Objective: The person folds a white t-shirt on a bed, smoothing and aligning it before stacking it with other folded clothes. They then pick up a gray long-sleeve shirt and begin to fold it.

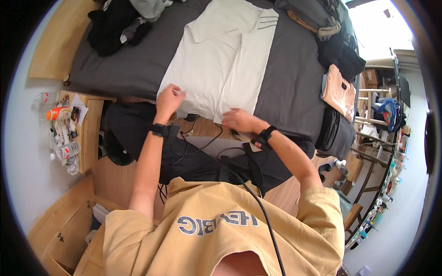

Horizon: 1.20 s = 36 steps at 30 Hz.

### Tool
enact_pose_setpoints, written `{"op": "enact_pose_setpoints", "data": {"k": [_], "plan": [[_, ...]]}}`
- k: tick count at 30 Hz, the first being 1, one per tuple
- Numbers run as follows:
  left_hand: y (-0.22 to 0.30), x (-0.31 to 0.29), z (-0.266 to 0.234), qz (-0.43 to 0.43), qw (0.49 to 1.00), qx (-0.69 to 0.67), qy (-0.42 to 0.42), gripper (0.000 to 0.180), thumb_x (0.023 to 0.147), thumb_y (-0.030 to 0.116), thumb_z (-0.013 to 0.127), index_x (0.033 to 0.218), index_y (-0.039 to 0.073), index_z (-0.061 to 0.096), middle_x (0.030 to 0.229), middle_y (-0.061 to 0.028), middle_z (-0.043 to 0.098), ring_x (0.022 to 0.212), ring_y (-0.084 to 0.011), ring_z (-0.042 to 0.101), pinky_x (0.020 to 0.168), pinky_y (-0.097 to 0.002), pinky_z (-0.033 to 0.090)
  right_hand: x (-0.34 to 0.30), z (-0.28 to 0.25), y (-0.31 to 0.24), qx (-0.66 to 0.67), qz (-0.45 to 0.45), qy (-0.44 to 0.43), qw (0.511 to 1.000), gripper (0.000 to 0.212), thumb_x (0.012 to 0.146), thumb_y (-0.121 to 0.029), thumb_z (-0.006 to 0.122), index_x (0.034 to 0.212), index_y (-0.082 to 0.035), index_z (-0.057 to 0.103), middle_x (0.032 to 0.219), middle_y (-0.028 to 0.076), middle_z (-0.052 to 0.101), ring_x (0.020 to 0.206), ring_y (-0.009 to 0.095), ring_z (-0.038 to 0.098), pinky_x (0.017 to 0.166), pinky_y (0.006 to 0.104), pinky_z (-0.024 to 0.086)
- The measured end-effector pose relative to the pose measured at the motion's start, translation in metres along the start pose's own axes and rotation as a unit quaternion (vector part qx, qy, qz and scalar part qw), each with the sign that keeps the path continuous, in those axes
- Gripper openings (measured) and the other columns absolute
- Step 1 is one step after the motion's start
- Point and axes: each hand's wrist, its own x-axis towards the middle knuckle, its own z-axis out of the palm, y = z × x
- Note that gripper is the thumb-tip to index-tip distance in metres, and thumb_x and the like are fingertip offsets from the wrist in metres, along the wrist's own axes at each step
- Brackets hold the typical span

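A white T-shirt [212, 60] with dark stripes on one sleeve lies on the dark grey bed in front of me, one side folded in lengthwise. Its hem reaches the bed's near edge. My left hand [170, 97] is closed at the hem's left corner, fingertips curled on the cloth. At the hem's right part, my right hand [243, 121] is slightly blurred, with its fingers bent against the fabric. Both wrists wear black bands.
Dark clothing [113, 30] lies heaped at the bed's far left. Folded peach cloth [340, 92] and black cloth [336, 133] lie on the right edge. A bedside cabinet [92, 124] with bottles stands left. Black cables [202, 145] hang by my lap.
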Motion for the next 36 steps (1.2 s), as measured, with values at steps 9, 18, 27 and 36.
{"op": "enact_pose_setpoints", "data": {"k": [9, 18, 27, 36], "plan": [[-0.053, 0.021, -0.022, -0.050, 0.998, 0.010, 0.048, 0.066, 0.091, 0.042, 0.080, 0.137, -0.001, 0.061, 0.130, -0.0287, 0.069, 0.120, -0.0448, 0.066, 0.100, -0.0498, 0.053, 0.117, -0.168, 0.053, 0.212, 0.102, 0.294, 0.927, 0.032, 0.102, -0.015, 0.061, 0.127, 0.001, 0.070, 0.104, 0.013, 0.080, 0.094, 0.018, 0.075, 0.086, 0.0335, 0.058], [-0.058, 0.020, -0.024, -0.074, 0.996, 0.040, -0.026, 0.043, 0.101, 0.041, 0.067, 0.104, 0.000, 0.077, 0.106, -0.0280, 0.075, 0.103, -0.0478, 0.070, 0.086, -0.0550, 0.056, 0.282, -0.211, 0.102, 0.146, 0.279, 0.348, 0.883, 0.056, 0.086, -0.037, 0.077, 0.126, 0.003, 0.070, 0.115, 0.021, 0.077, 0.109, 0.034, 0.074, 0.096, 0.0402, 0.058], [-0.048, 0.007, -0.056, -0.085, 0.981, 0.144, -0.093, 0.036, 0.104, 0.038, 0.062, 0.100, 0.004, 0.075, 0.101, -0.0225, 0.077, 0.096, -0.0427, 0.074, 0.082, -0.0543, 0.057, 0.370, -0.238, 0.128, 0.160, 0.478, 0.271, 0.820, 0.070, 0.090, -0.063, 0.070, 0.100, 0.006, 0.076, 0.088, 0.021, 0.078, 0.070, 0.032, 0.077, 0.073, 0.0411, 0.063], [-0.039, 0.019, -0.061, -0.015, 0.988, 0.135, -0.069, 0.024, 0.098, 0.030, 0.071, 0.098, 0.006, 0.068, 0.088, -0.0159, 0.077, 0.086, -0.0378, 0.075, 0.077, -0.0503, 0.055, 0.402, -0.241, 0.192, 0.070, 0.533, 0.233, 0.811, 0.054, 0.087, -0.053, 0.072, 0.096, -0.001, 0.081, 0.092, 0.015, 0.081, 0.088, 0.028, 0.080, 0.083, 0.0374, 0.062]]}}
